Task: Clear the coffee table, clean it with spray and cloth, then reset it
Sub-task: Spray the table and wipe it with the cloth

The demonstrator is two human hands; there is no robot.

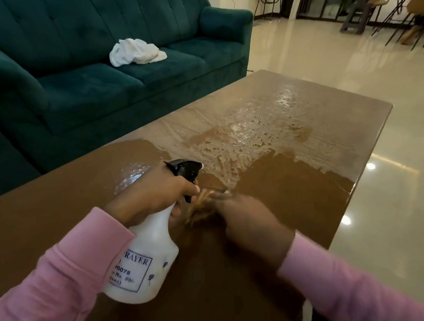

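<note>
Table (291,200) fills the middle of the view. Its brown top carries a streaky, beaded wet film (253,132) over the far half. Its right edge and far corner meet the glossy tile floor (347,59), so there is wide open room on those 2 sides, with stools and chair legs (359,13) well apart at the back. Along the left edge, a narrow gap separates it from a green sofa (83,92).

A spray bottle (149,253), white with a black trigger head, is tilted over the near part of the top, nozzle toward the wet film. A crumpled white cloth (136,52) lies on the sofa's seat cushion, well apart from the table.

The left grip (157,193) is wrapped round the bottle's neck with 1 finger on the trigger and a pink sleeve behind it. The right grip (251,221) is low over the table just beside the trigger, motion-blurred — a tan smear shows at its fingertips, and I cannot tell whether it holds anything.
</note>
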